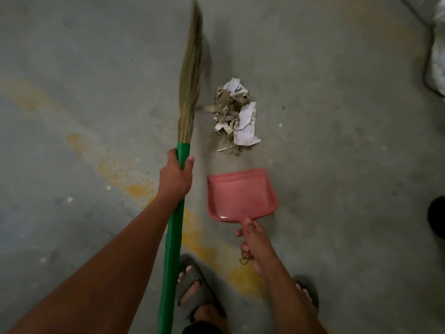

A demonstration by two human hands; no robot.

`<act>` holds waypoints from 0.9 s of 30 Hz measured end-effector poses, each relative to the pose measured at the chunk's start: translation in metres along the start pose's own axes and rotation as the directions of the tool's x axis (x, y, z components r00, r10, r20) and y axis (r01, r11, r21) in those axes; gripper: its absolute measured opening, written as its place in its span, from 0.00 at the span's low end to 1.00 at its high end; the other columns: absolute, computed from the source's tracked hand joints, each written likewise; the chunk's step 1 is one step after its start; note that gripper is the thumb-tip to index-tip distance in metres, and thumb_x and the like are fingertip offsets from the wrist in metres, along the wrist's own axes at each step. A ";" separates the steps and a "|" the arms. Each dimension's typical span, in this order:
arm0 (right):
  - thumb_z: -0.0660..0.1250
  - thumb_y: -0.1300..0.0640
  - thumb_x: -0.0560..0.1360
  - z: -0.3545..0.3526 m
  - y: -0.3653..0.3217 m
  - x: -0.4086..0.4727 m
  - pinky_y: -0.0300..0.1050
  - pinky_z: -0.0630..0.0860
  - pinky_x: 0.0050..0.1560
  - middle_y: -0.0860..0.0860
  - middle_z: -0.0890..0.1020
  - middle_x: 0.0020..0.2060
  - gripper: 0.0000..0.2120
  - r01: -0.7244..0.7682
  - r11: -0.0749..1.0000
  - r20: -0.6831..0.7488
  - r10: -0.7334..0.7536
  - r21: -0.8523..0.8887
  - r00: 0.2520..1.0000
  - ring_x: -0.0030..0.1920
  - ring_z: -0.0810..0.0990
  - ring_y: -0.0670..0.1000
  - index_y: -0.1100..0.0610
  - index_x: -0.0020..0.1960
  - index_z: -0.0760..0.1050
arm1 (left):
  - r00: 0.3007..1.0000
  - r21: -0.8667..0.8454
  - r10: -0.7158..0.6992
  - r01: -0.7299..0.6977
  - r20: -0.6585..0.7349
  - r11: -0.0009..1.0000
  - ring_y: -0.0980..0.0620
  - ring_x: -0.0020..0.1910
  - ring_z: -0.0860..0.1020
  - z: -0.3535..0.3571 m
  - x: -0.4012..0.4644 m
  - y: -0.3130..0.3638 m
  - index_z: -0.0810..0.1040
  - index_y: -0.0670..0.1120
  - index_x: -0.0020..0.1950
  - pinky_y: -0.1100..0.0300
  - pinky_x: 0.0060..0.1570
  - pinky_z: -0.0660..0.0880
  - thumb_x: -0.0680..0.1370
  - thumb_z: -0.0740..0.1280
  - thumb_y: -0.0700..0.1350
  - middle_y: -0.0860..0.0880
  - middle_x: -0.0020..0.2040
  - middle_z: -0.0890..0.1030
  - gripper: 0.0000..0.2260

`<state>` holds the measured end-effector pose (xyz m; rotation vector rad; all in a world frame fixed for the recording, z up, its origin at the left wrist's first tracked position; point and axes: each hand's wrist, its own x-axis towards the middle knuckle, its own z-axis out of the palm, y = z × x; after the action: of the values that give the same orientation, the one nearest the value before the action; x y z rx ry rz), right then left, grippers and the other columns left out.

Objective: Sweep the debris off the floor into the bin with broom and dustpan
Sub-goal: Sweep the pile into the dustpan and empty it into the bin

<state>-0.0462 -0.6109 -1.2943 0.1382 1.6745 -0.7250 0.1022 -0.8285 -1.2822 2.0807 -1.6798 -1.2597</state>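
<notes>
Debris (234,116), a paper scrap pile, sits on the concrete floor (337,141) btwn broom (190,75) bristles & pink dustpan (240,194), w/ left hand (175,177) wrapped round the green handle, right hand (255,239) gripping the dustpan's handle.

We see a grey concrete floor (337,68) streaked with worn yellow paint (134,186), two sandalled feet (195,288) near us, and pale sacks (437,66) at far right.
</notes>
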 end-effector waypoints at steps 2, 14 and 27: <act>0.58 0.46 0.88 0.011 -0.002 0.012 0.36 0.59 0.27 0.51 0.79 0.42 0.12 -0.034 0.999 -0.006 0.034 0.021 0.999 0.24 0.64 0.45 0.54 0.57 0.73 | 0.999 0.072 0.040 -0.041 0.010 0.997 0.40 0.41 0.82 -0.004 0.011 0.002 0.67 0.53 0.71 0.43 0.44 0.83 0.84 0.61 0.61 0.43 0.46 0.81 0.19; 0.59 0.42 0.87 0.011 -0.034 0.085 0.36 0.60 0.26 0.51 0.73 0.39 0.16 -0.064 0.998 -0.042 0.065 0.023 0.997 0.23 0.63 0.45 0.54 0.52 0.72 | 0.984 0.378 0.156 -0.177 0.086 0.909 0.31 0.49 0.80 0.010 0.087 0.022 0.66 0.47 0.73 0.46 0.45 0.75 0.86 0.60 0.57 0.34 0.52 0.81 0.20; 0.61 0.40 0.85 -0.027 -0.022 0.118 0.41 0.67 0.27 0.51 0.78 0.35 0.24 0.130 0.972 -0.122 -0.156 -0.198 0.980 0.25 0.69 0.45 0.60 0.44 0.76 | 0.991 0.609 0.125 -0.122 0.038 0.783 0.34 0.51 0.80 0.058 0.225 0.075 0.65 0.54 0.73 0.42 0.48 0.79 0.83 0.63 0.54 0.40 0.53 0.78 0.19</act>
<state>-0.1089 -0.6497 -1.3933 -0.0699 1.8902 -0.6712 0.0076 -1.0297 -1.3829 2.2175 -2.4235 -0.7118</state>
